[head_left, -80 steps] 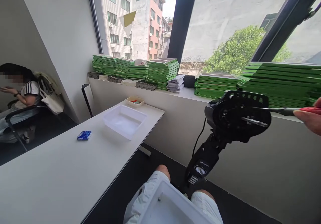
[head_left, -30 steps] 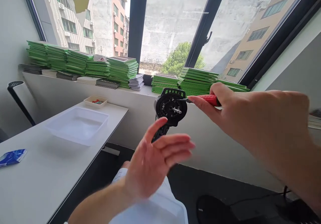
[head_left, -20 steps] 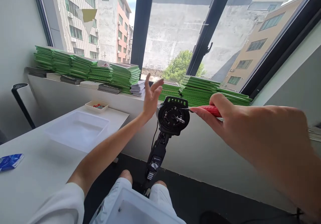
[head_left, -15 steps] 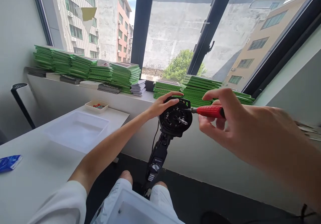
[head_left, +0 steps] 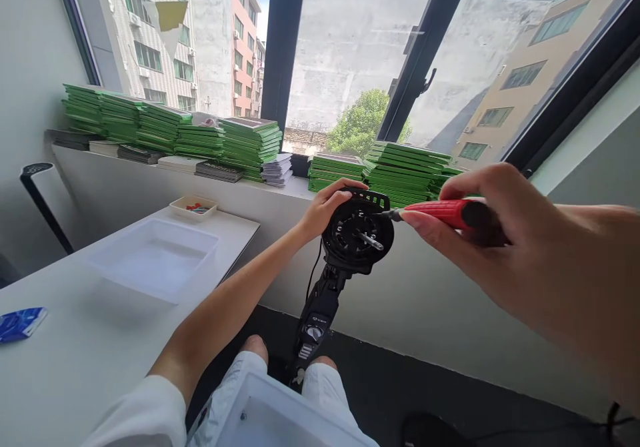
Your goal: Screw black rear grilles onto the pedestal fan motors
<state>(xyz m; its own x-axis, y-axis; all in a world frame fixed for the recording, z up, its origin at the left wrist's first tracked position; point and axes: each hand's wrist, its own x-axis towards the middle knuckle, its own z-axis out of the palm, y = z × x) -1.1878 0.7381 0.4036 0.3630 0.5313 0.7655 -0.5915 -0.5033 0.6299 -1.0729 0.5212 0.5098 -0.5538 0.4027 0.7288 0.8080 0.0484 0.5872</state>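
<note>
A black electric fan head (head_left: 350,250) with no blades faces me, its bare metal shaft (head_left: 371,241) sticking out of the middle. Around its upper left edge my left hand (head_left: 325,208) is wrapped, fingers on the rim. My right hand (head_left: 480,223) grips a red-handled screwdriver (head_left: 435,212) from the right. The screwdriver's tip points left at the upper part of the fan head, near several small screws; whether it touches one I cannot tell. Below the head runs the fan's black stand (head_left: 320,317), with a silver knob (head_left: 315,333), down between my knees.
A translucent bin (head_left: 295,410) rests on my lap with a small screw (head_left: 243,416) inside. On the white table (head_left: 75,380) at left stand another translucent bin (head_left: 165,287), a small tray (head_left: 193,214) and a blue packet (head_left: 21,325). Green stacks (head_left: 250,143) line the windowsill.
My right hand has shifted right and slightly up with the screwdriver, its fingers now closer around the handle. The fan head appears slightly further right; my left hand stays on its rim.
</note>
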